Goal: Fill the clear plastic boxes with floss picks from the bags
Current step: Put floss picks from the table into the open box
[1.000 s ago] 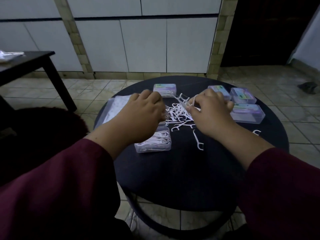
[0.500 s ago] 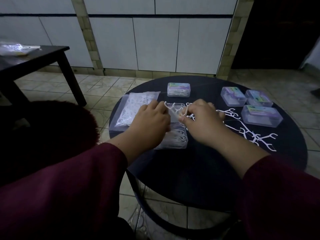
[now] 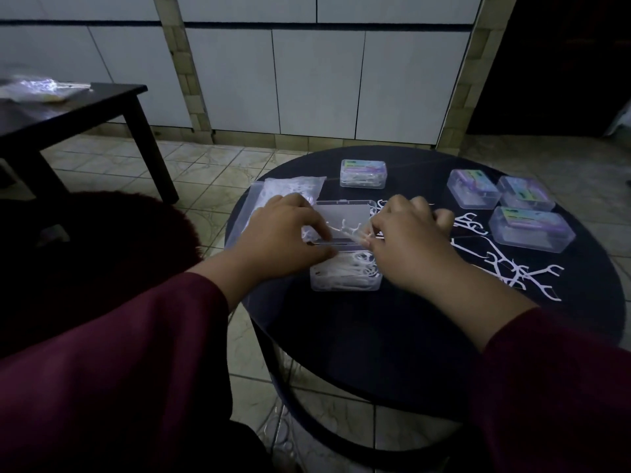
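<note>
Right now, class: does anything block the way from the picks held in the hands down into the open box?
Nothing visible does. Both hands hold floss picks directly above the open box, whose lid lies folded back.

We count: four closed boxes (image 3: 363, 173), one open box (image 3: 345, 268), one bag (image 3: 290, 191), two hands (image 3: 273, 240).

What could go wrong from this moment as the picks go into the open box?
The bunch of picks pinched between left hand and right hand could slip from the grip and miss the open box. The right sleeve may sweep the loose picks off the round table.
</note>
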